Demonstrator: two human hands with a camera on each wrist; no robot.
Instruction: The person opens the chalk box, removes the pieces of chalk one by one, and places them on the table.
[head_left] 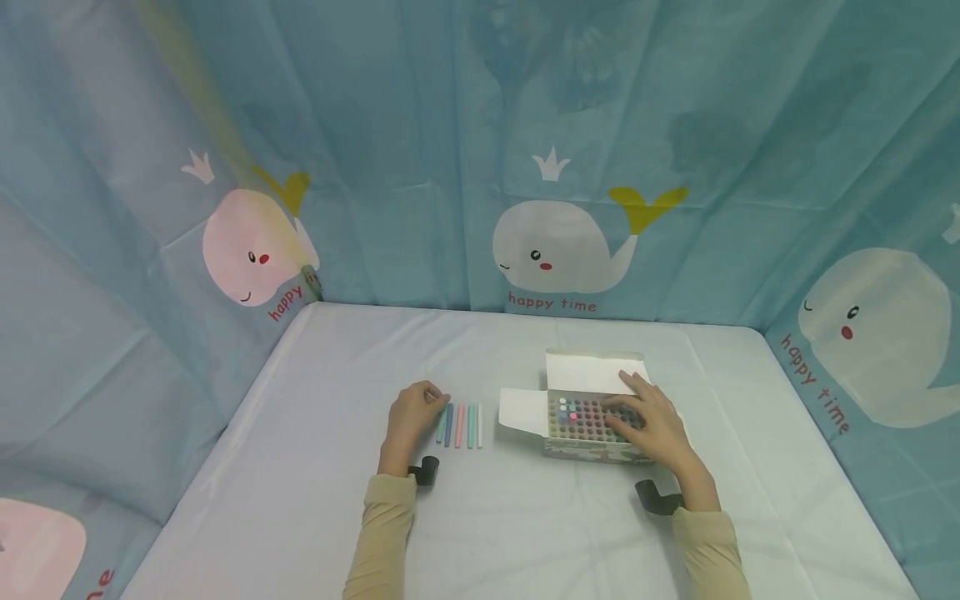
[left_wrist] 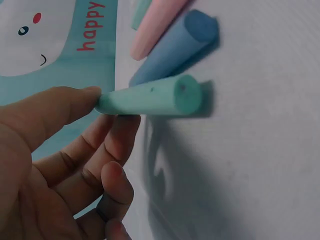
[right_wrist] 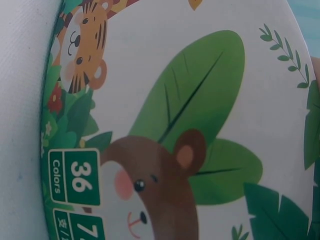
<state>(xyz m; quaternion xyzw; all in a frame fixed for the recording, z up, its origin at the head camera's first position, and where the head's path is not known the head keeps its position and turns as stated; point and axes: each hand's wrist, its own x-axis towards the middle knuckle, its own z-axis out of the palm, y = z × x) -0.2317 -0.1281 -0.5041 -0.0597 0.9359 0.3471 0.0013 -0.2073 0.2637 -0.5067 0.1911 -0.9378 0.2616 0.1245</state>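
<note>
In the left wrist view, my left hand [head_left: 414, 413] pinches one end of a green chalk stick [left_wrist: 145, 97] between thumb and fingers. That stick lies low over the white cloth, beside a blue chalk stick [left_wrist: 175, 47] and a pink chalk stick [left_wrist: 155, 27]. My right hand [head_left: 654, 423] is over the right part of an opened chalk box [head_left: 596, 451], its fingers spread above the grid of holes, thumb and forefinger apart. A few coloured chalk ends [head_left: 573, 416] show in the grid's left part. Printed animals and leaves cover the box side [right_wrist: 210, 100] in the right wrist view.
The row on the table also has another green stick [head_left: 471, 426] and a white stick [head_left: 480, 426]. Open flaps stick out from the box, a side flap [head_left: 522, 410] to the left and a back flap [head_left: 585, 372]. Whale-print curtains [head_left: 420, 167] enclose the white table [head_left: 480, 533].
</note>
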